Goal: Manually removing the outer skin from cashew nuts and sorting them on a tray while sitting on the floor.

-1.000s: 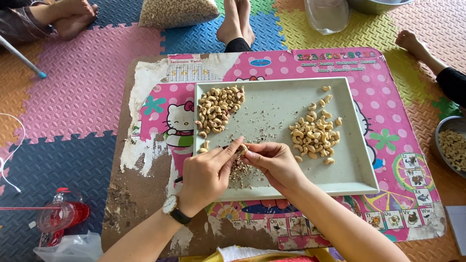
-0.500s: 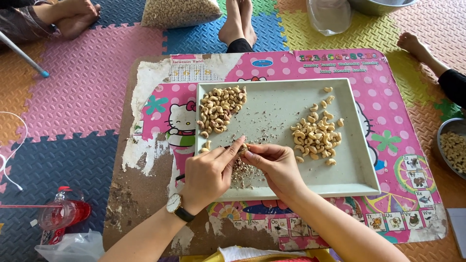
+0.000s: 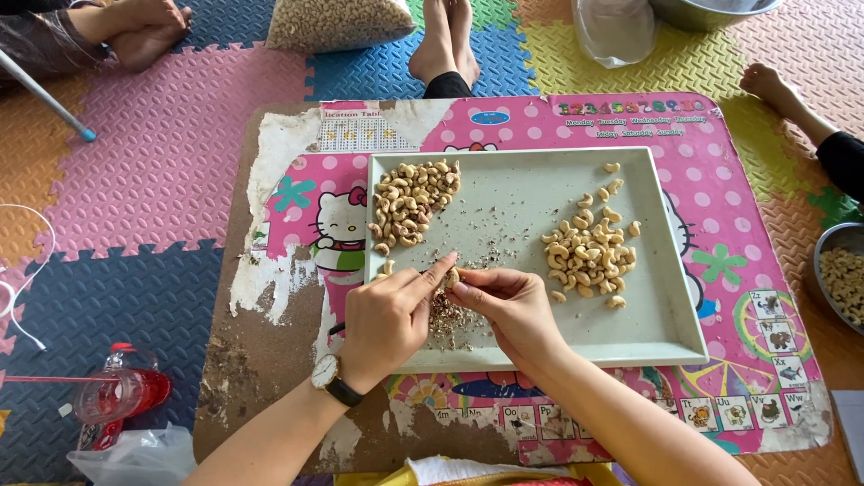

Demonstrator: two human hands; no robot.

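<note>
Cashew nut [image 3: 452,276], small and pale, sits pinched between the fingertips of both hands above the near edge of the grey tray [image 3: 670,297]. The right hand [image 3: 508,309] grasps it from the right with thumb and forefinger curled around it; the left hand [image 3: 387,321], a dark-strapped wristwatch [image 3: 329,378] on its wrist, meets it from the left with the forefinger stretched out along the nut and something thin and dark under the fingers, too small to make out. Directly below the fingertips a heap of brown skin flakes [image 3: 443,317] lies on the tray floor, and finer flakes scatter beyond the hands.

Beyond the left hand, in the tray's far left corner, lies a pile of brownish cashews [image 3: 409,202]. To the right of the right hand lies a looser pile of paler cashews [image 3: 588,249].

The tray rests on a worn pink board [image 3: 297,225] printed with polka dots, a cartoon cat to the left of the left hand, a small white grid chart at its far edge, and small square picture tiles along the edge nearest the person.

Left of the left forearm stands a bottle of red drink [image 3: 121,396] on the coloured foam floor mat [image 3: 135,171]. Far beyond the hands lie a clear bag of nuts [image 3: 333,22], another person's bare feet [image 3: 441,40], and a second clear plastic bag [image 3: 616,31]. At the far right sits a metal bowl of nuts [image 3: 841,270].
</note>
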